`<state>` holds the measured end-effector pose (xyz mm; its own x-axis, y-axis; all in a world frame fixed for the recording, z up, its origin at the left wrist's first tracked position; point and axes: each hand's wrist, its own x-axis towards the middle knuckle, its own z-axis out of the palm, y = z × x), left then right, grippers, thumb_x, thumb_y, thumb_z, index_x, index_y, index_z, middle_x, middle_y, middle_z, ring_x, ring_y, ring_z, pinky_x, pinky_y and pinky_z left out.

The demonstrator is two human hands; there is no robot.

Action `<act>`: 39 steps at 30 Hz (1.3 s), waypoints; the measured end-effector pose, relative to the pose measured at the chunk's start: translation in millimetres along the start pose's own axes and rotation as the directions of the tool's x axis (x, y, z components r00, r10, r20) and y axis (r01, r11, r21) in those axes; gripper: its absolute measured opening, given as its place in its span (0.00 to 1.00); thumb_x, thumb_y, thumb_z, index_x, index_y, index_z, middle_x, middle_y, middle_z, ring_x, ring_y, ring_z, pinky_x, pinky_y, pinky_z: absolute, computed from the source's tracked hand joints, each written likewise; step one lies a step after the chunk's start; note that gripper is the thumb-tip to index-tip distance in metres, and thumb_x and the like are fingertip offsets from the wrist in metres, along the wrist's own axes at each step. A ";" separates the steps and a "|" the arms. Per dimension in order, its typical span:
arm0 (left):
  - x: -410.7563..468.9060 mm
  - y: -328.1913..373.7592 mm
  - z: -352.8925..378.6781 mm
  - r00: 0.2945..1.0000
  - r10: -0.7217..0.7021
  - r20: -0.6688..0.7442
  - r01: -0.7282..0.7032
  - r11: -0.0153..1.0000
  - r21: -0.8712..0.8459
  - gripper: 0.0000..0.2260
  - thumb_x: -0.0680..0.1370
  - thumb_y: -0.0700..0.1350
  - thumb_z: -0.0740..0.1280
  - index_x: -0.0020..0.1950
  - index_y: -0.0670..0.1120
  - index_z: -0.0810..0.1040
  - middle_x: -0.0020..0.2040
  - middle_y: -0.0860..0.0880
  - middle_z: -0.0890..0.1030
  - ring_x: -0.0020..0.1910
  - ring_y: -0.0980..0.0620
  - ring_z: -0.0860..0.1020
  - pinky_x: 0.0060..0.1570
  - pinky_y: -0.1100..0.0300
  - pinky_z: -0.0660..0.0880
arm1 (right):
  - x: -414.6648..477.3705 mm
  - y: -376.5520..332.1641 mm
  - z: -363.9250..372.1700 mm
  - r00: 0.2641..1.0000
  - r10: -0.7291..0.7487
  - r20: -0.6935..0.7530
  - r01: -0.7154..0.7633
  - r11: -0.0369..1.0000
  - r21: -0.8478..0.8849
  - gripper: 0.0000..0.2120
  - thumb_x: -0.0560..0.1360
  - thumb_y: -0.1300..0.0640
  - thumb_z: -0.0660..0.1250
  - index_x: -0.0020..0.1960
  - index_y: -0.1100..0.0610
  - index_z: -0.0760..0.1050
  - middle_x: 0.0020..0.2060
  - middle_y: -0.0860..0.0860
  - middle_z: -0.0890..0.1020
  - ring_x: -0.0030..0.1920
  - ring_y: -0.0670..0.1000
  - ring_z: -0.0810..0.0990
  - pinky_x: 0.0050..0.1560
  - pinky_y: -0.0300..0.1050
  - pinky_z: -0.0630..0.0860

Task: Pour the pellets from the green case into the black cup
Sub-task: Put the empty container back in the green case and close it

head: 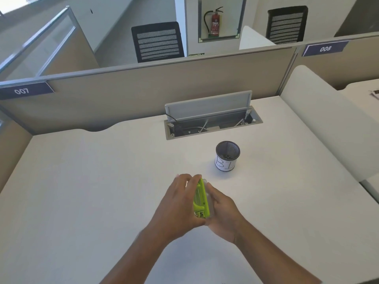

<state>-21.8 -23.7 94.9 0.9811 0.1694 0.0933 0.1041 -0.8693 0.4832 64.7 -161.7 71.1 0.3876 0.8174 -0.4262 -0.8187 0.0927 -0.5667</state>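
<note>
Both hands meet over the white desk (86, 181), at about 6 o'clock from the frame's centre, and clasp the green case (202, 198) between them. The case stands on edge, its long side running away from the wearer, with the lime-green frame facing up and to the left. The left hand (180, 206) presses against its left face, fingers curled over the far top corner. The right hand (222, 210) cups the right face, where a clear or pale panel shows beside the green; its fingers lie flat along that side. So each hand is closed around the case, neither spread wide. Whether the case is open or latched cannot be told, and no pellets are visible in it.

The black cup (227, 155) is a mesh pen holder standing upright on the desk at about 1 o'clock from the hands, well apart from them. A white paper label with handwritten letters wraps its lower half. Small dark specks lie at its bottom, too small to identify.

Beyond the cup, at 12 o'clock, a cable tray (213, 125) is sunk into the desk with its grey lid (208, 104) raised. A beige partition (133, 87) stands behind, bearing plates marked 007 and 008. Past it are two black mesh chairs and a red fire extinguisher (215, 22).
</note>
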 end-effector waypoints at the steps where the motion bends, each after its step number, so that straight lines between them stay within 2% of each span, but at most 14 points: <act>1: 0.2 2.1 0.4 1.000 0.005 -0.008 -0.005 1.000 0.022 0.51 0.65 0.62 0.82 0.82 0.54 0.61 0.71 0.53 0.68 0.69 0.52 0.71 0.61 0.66 0.72 | 0.2 0.1 -0.8 1.000 0.004 0.009 -0.004 1.000 0.007 0.26 0.84 0.39 0.62 0.72 0.55 0.78 0.56 0.55 0.85 0.54 0.54 0.84 0.47 0.48 0.80; 8: 4.1 8.7 0.5 0.999 -0.022 0.034 0.018 0.993 0.115 0.54 0.63 0.63 0.84 0.82 0.52 0.61 0.71 0.51 0.70 0.67 0.49 0.72 0.64 0.58 0.76 | 1.1 4.8 -4.4 1.000 -0.005 0.023 0.005 1.000 -0.003 0.25 0.86 0.40 0.57 0.75 0.53 0.76 0.64 0.56 0.82 0.62 0.56 0.80 0.51 0.51 0.78; 14: 5.1 9.8 -0.5 0.997 -0.039 0.062 0.029 0.988 0.155 0.55 0.62 0.65 0.83 0.82 0.51 0.61 0.72 0.51 0.69 0.69 0.49 0.71 0.67 0.58 0.75 | -2.2 4.2 -1.9 0.999 -0.036 0.028 0.035 0.999 0.008 0.25 0.86 0.42 0.57 0.75 0.55 0.75 0.61 0.56 0.82 0.59 0.56 0.81 0.48 0.50 0.78; 19: 4.5 12.0 -0.7 0.997 -0.048 0.067 0.038 0.989 0.145 0.55 0.63 0.64 0.83 0.83 0.50 0.60 0.72 0.51 0.67 0.68 0.49 0.71 0.67 0.57 0.76 | -3.1 3.5 -1.1 0.997 -0.045 0.059 0.044 0.999 0.016 0.23 0.87 0.43 0.57 0.74 0.55 0.76 0.56 0.54 0.85 0.54 0.53 0.85 0.44 0.47 0.81; 25: 1.2 13.2 0.8 0.997 -0.033 0.073 0.024 0.993 0.116 0.54 0.65 0.61 0.83 0.83 0.49 0.60 0.74 0.51 0.66 0.71 0.48 0.69 0.69 0.56 0.75 | -2.2 5.3 -5.5 0.995 -0.011 0.097 0.007 0.999 0.044 0.24 0.87 0.43 0.57 0.76 0.55 0.74 0.61 0.54 0.84 0.56 0.53 0.85 0.44 0.47 0.82; 29: 0.3 12.2 1.2 0.995 -0.029 0.096 0.021 0.997 0.076 0.55 0.67 0.60 0.84 0.86 0.49 0.58 0.83 0.50 0.62 0.80 0.48 0.64 0.78 0.56 0.69 | -2.9 6.1 -6.0 0.993 -0.001 0.120 -0.004 0.999 0.035 0.25 0.87 0.43 0.55 0.78 0.55 0.73 0.64 0.55 0.83 0.58 0.54 0.84 0.45 0.47 0.82; 32: 1.0 11.0 1.2 0.990 -0.037 0.136 0.034 0.999 0.029 0.56 0.68 0.58 0.84 0.87 0.48 0.56 0.89 0.50 0.57 0.86 0.52 0.59 0.82 0.59 0.60 | -5.0 5.3 -5.5 0.992 -0.006 0.122 0.002 0.999 0.034 0.24 0.88 0.45 0.54 0.77 0.58 0.72 0.58 0.56 0.85 0.52 0.53 0.86 0.42 0.46 0.82; 37: 2.2 9.6 5.0 0.985 -0.043 0.169 0.045 0.999 -0.008 0.59 0.66 0.60 0.85 0.88 0.50 0.55 0.90 0.53 0.55 0.87 0.54 0.56 0.82 0.59 0.59 | -6.8 0.9 -8.4 0.999 -0.047 0.018 0.049 0.981 -0.185 0.22 0.88 0.48 0.56 0.70 0.65 0.75 0.50 0.57 0.84 0.46 0.55 0.83 0.39 0.48 0.77; 39: 0.2 8.3 5.2 0.978 -0.064 0.199 0.081 0.994 -0.075 0.61 0.65 0.60 0.86 0.88 0.53 0.53 0.90 0.56 0.54 0.87 0.56 0.55 0.82 0.60 0.60 | -6.5 -1.0 -9.3 0.998 -0.060 -0.016 0.054 0.960 -0.276 0.21 0.88 0.50 0.56 0.67 0.67 0.75 0.50 0.59 0.83 0.47 0.56 0.82 0.40 0.47 0.78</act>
<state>-19.9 -33.3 94.4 0.9852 0.1293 -0.1127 0.1703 -0.8155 0.5532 66.8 -172.4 67.9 0.4431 0.8009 -0.4026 -0.6478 -0.0243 -0.7614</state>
